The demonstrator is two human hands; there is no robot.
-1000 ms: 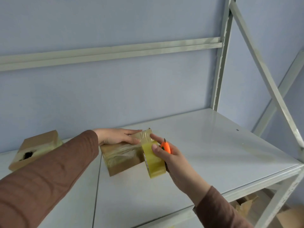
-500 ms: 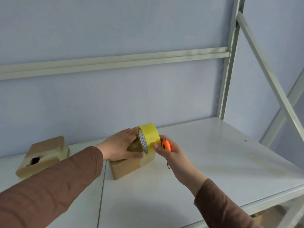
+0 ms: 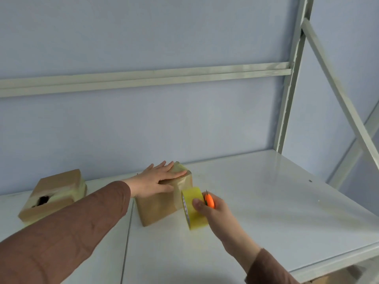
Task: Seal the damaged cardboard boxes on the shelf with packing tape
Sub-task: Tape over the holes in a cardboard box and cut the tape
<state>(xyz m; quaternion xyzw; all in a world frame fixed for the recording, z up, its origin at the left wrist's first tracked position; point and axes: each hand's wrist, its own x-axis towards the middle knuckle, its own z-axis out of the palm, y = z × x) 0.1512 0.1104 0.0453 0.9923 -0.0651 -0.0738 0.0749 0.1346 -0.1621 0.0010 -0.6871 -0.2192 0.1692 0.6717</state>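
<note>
My left hand (image 3: 158,181) lies flat, fingers straight, on top of the near cardboard box (image 3: 162,203), pressing the tape down against the lid. The box stands on the white shelf (image 3: 266,201), near its back edge. My right hand (image 3: 213,210) grips the yellow tape roll (image 3: 193,210) just beside the box's right face, thumb across the roll's outer band; the same hand holds a small orange cutter (image 3: 209,200) pinched against the roll, its tip pointing up. A clear strip appears to run from the lid over the top edge and down the right face toward the roll, though the film is too faint to trace fully. Step in hand, as I judge it: laying a band of tape around this box, with the roll not yet cut free. The next move calls for keeping the strip taut, drawing the roll further down or under, then bringing the cutter across the strip close to the cardboard. A second box (image 3: 55,193), with a dark hole in its top, sits well apart to the left and, by my judgement, awaits its patch.
</note>
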